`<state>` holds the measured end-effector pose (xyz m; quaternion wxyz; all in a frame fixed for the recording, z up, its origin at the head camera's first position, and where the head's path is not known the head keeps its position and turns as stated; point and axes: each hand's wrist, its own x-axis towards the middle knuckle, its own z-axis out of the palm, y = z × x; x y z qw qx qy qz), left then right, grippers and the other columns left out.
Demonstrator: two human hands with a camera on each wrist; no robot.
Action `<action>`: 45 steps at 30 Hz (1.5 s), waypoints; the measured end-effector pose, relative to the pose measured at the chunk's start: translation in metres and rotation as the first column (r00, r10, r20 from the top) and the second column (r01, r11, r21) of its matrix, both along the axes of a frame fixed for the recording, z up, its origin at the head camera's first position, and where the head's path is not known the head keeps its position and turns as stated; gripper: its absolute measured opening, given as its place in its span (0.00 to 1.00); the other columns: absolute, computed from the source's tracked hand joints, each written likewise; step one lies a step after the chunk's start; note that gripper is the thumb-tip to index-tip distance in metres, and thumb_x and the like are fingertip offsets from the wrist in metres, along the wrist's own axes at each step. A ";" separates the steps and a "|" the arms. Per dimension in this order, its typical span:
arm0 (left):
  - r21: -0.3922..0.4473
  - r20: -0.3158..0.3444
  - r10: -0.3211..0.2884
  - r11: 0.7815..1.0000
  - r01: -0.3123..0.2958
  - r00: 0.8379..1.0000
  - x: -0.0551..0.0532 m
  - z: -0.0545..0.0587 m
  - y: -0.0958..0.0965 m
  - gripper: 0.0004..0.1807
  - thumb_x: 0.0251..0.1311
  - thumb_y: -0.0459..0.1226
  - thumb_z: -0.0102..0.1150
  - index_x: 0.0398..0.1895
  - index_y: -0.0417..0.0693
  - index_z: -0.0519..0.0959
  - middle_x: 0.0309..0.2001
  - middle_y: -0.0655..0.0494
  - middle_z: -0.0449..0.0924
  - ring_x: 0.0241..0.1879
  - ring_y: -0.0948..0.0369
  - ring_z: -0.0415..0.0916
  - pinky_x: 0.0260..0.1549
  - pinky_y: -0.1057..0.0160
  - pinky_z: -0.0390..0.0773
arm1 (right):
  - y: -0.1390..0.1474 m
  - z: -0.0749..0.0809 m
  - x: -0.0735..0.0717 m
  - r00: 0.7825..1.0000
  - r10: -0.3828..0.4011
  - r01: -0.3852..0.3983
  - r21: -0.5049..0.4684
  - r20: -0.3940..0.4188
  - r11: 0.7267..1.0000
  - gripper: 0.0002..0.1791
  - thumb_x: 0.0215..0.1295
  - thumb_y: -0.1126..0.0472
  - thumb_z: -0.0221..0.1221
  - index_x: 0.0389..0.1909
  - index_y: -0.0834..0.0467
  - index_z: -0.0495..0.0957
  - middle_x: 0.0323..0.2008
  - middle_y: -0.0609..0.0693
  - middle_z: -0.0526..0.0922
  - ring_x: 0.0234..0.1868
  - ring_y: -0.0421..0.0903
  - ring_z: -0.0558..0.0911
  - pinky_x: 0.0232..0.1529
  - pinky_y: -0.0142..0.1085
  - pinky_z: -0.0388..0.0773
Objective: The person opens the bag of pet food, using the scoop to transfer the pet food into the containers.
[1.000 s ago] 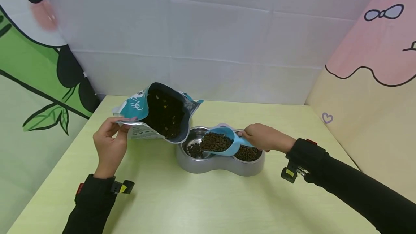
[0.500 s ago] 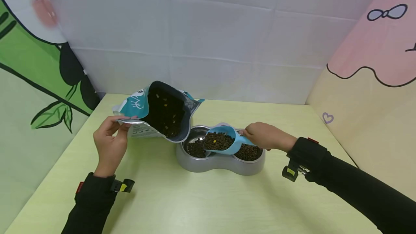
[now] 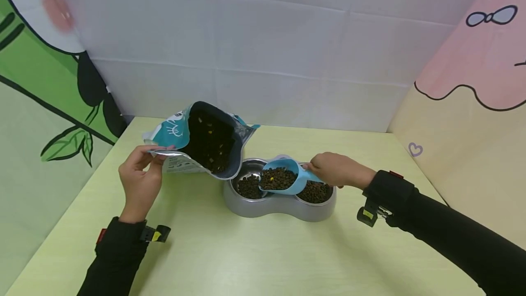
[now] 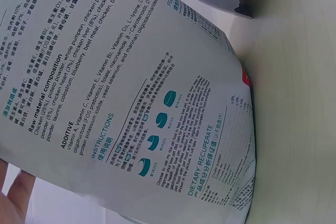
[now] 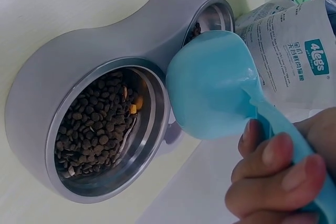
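Observation:
My left hand (image 3: 141, 179) pinches the near rim of an open pet food bag (image 3: 174, 134), whose mouth tilts toward me and shows dark kibble with pale bits inside. The right hand (image 3: 334, 168) grips the handle of a light blue scoop (image 3: 293, 186) heaped with brown kibble (image 3: 277, 178). That scoop is held over the middle of a grey double pet bowl (image 3: 267, 207), its lip at the left steel bowl (image 3: 252, 167). A small pile of kibble lies in the left bowl. In the right wrist view, the other steel bowl (image 5: 149, 156) holds a larger heap with yellow pieces.
Everything stands on a pale yellow-green table (image 3: 246, 255). A white cloth wall (image 3: 279, 49) closes off the back, with a cartoon-printed panel on either side. The bag's mouth overlaps the left bowl's edge in the head view.
The scoop has shifted slightly right, and the pile in the left bowl looks a little larger. A yellow bit now shows on the scooped kibble. The left hand and bag stay almost still.

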<state>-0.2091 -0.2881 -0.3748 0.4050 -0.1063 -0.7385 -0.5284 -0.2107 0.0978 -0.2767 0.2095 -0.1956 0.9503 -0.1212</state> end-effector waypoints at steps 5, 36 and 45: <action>-0.004 -0.004 -0.002 1.000 0.002 1.000 0.000 0.001 0.000 0.06 0.56 0.19 0.58 0.37 0.27 0.77 0.38 0.47 0.84 0.43 0.76 0.77 0.47 0.75 0.74 | -0.001 0.003 0.000 1.000 -0.006 0.006 0.002 -0.013 1.000 0.18 0.77 0.55 0.42 0.31 0.58 0.76 0.16 0.47 0.65 0.11 0.44 0.70 0.18 0.34 0.70; -0.007 -0.006 0.011 1.000 -0.011 1.000 -0.003 -0.005 -0.003 0.07 0.56 0.19 0.58 0.38 0.27 0.77 0.38 0.34 0.82 0.42 0.77 0.77 0.47 0.76 0.74 | -0.010 0.007 -0.002 0.985 0.082 -0.064 0.123 -0.153 0.990 0.22 0.76 0.56 0.44 0.18 0.54 0.67 0.14 0.46 0.61 0.13 0.42 0.68 0.23 0.34 0.66; 0.001 -0.017 0.004 1.000 -0.004 1.000 -0.006 -0.008 -0.002 0.07 0.55 0.18 0.58 0.37 0.28 0.77 0.37 0.43 0.84 0.42 0.77 0.77 0.46 0.76 0.74 | -0.017 0.006 -0.007 0.972 0.119 -0.080 0.189 -0.204 0.979 0.24 0.75 0.56 0.46 0.14 0.52 0.63 0.14 0.44 0.56 0.16 0.41 0.62 0.24 0.34 0.63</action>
